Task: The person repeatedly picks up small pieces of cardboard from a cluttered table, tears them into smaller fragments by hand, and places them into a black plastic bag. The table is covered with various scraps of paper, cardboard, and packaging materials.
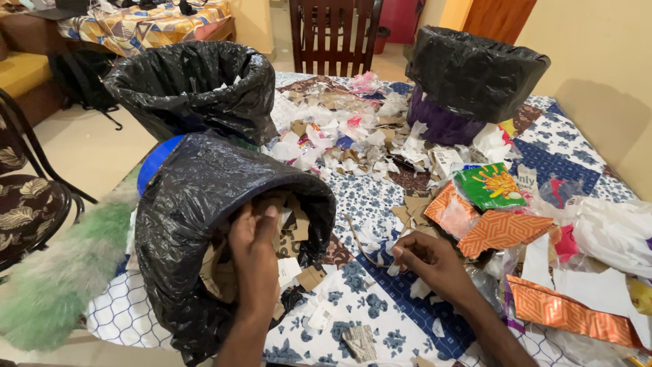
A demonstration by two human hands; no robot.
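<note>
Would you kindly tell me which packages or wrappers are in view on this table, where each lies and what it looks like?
Green snack packet: right of centre, flat, green with yellow and red print.
Orange patterned wrapper: just below the green packet, folded, orange with a pale geometric pattern.
Orange foil strip: near the right edge, long, shiny orange.
Small white carton: before the purple bin, crumpled.
Printed card scrap: at the near edge, grey, rectangular.

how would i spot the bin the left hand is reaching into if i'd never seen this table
Start at the table with the blue-and-white floral cloth strewn with torn paper. Three bins lined with black bags stand on it; take the nearest one, at the front left edge. Unlike the upright bin behind it and the purple one far right, it is tipped forward, showing cardboard scraps and the left hand inside.
</note>
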